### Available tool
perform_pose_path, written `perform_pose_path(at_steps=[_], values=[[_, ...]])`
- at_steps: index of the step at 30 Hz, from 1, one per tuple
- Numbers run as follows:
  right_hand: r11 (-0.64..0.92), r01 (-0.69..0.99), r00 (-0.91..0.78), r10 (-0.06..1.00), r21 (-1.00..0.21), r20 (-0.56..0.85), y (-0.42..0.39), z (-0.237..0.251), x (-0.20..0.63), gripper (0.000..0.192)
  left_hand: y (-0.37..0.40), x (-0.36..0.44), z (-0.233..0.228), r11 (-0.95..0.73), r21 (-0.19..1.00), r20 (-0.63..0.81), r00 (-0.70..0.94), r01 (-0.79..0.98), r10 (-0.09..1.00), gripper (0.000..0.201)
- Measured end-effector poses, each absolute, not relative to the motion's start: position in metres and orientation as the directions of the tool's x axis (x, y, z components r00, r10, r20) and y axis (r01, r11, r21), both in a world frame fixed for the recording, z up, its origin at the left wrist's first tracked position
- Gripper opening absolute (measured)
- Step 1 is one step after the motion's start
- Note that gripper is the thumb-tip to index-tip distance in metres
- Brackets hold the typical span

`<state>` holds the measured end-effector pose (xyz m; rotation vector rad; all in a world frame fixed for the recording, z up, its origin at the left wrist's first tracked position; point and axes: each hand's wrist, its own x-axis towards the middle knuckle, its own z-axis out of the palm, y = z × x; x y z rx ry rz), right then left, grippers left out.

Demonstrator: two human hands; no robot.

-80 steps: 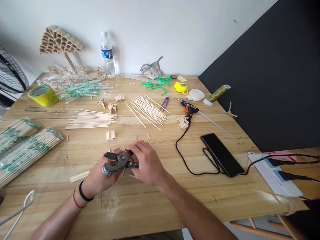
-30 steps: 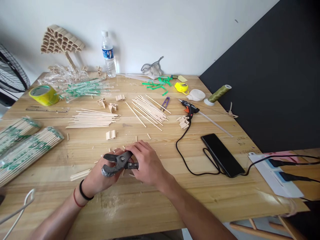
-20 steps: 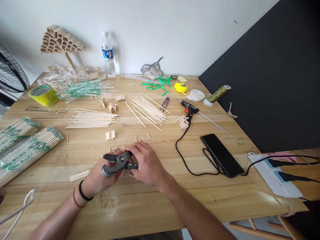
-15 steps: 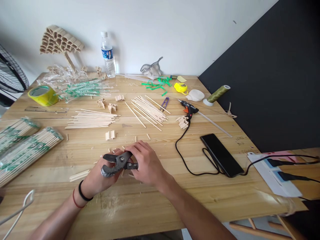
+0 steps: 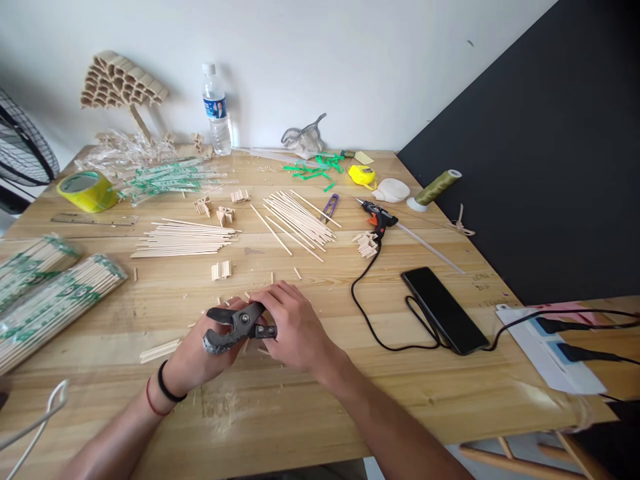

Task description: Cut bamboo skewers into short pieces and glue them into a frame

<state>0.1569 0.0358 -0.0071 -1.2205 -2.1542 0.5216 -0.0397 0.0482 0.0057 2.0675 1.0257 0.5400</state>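
My right hand (image 5: pixel 297 327) is closed around the handles of black pruning shears (image 5: pixel 244 320), whose jaws are apart and point left. Behind those jaws is my left hand (image 5: pixel 197 353), its fingers curled and mostly hidden; what they hold cannot be made out. A bit of thin wooden stick shows by its fingertips. Short cut stick pieces (image 5: pixel 297 273) lie just beyond the hands. A small bundle of cut sticks (image 5: pixel 221 270) sits further off, and a few longer pieces (image 5: pixel 160 351) lie beside my left wrist.
Two piles of long sticks, left (image 5: pixel 185 239) and middle (image 5: pixel 300 220), lie further back. Packaged sticks (image 5: pixel 60 307) are at the left. On the right are a glue gun (image 5: pixel 381 217), its cord, a phone (image 5: pixel 444 310) and a power strip (image 5: pixel 550 350). A water bottle (image 5: pixel 216 113) stands behind.
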Motion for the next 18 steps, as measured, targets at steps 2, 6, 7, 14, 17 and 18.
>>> perform_pose_path(at_steps=[2, 6, 7, 14, 17, 18], values=[[0.499, 0.63, -0.396, 0.866, -0.596, 0.307, 0.036, -0.0072, 0.157, 0.038, 0.0482, -0.0401, 0.0047, -0.402, 0.776, 0.048, 0.59, 0.485, 0.806, 0.018], [0.496, 0.636, -0.401, 0.867, -0.591, 0.297, 0.0358, -0.0079, 0.1572, 0.04, 0.0487, -0.04, 0.0026, -0.415, 0.776, 0.068, 0.591, 0.475, 0.804, 0.019], [0.498, 0.637, -0.403, 0.866, -0.589, 0.296, 0.0357, -0.0081, 0.1572, 0.039, 0.0488, -0.0399, 0.0023, -0.416, 0.777, 0.07, 0.591, 0.472, 0.803, 0.019], [0.498, 0.642, -0.414, 0.865, -0.582, 0.283, 0.0355, -0.0082, 0.1577, 0.042, 0.0485, -0.0403, 0.004, -0.42, 0.787, 0.076, 0.604, 0.452, 0.793, 0.018], [0.493, 0.646, -0.423, 0.867, -0.583, 0.265, 0.0357, -0.007, 0.1581, 0.046, 0.0487, -0.0405, 0.0038, -0.422, 0.785, 0.075, 0.606, 0.454, 0.792, 0.019], [0.491, 0.646, -0.425, 0.867, -0.584, 0.26, 0.0357, -0.0064, 0.1582, 0.047, 0.0488, -0.0405, 0.0036, -0.425, 0.782, 0.076, 0.607, 0.456, 0.791, 0.019]])
